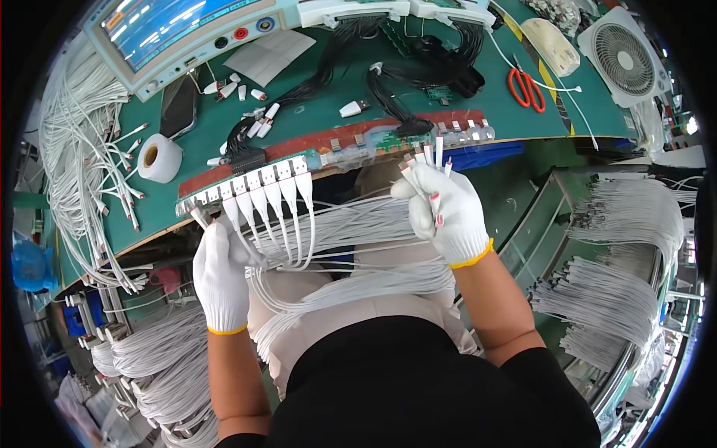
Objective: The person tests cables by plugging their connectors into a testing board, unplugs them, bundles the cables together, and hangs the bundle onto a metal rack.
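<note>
One view only: head-worn fisheye, looking steeply down over the wearer's chest and lap. Facing forward onto the near edge of a green-topped workbench [328, 112], which curves across the upper half. Close range: the white-gloved left hand [221, 275] and white-gloved right hand [444, 210] sit mid-picture, forearms entering from the lower edge. Bench edge bends with lens distortion; a dark circular rim closes the corners. Racks of bundled white cables [620, 299] fill both sides.
</note>
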Available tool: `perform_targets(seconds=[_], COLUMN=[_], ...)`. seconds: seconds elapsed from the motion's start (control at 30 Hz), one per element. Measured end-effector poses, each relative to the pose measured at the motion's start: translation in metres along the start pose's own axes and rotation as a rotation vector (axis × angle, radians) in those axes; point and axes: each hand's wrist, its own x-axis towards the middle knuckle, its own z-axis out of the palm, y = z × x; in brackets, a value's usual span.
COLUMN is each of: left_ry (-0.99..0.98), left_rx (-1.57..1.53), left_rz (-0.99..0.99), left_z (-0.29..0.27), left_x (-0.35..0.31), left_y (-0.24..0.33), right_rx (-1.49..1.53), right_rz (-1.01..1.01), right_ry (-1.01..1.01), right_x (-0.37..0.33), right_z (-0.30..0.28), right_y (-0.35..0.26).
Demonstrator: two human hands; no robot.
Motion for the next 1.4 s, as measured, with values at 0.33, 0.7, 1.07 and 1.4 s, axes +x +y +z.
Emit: perform_targets(seconds=[0.33,0.7,1.07,1.4], left_ry=[0.160,0.235,0.067,0.037], left_rx=[-0.198,-0.228,0.117,0.097], left_rz=[-0.107,-0.093,-0.141,-0.172], left_z=[0.022,0.015,-0.008,-0.016], left_x=[0.009,0.016,0.001,0.003], left_y=[0.010,0.018,0.011,0.010], right_rx=[0.077,0.042,0.097,0.167], right_rz=[-0.072,-0.118,-0.062,-0.076], right_ry=[-0.018,-0.057,-0.077,-0.061], right_x=[0.001,-0.006,-0.002,0.005], right_z=[0.000,0.010,-0.012,-0.013], right_y=[0.011,0.002,0.003,0.017])
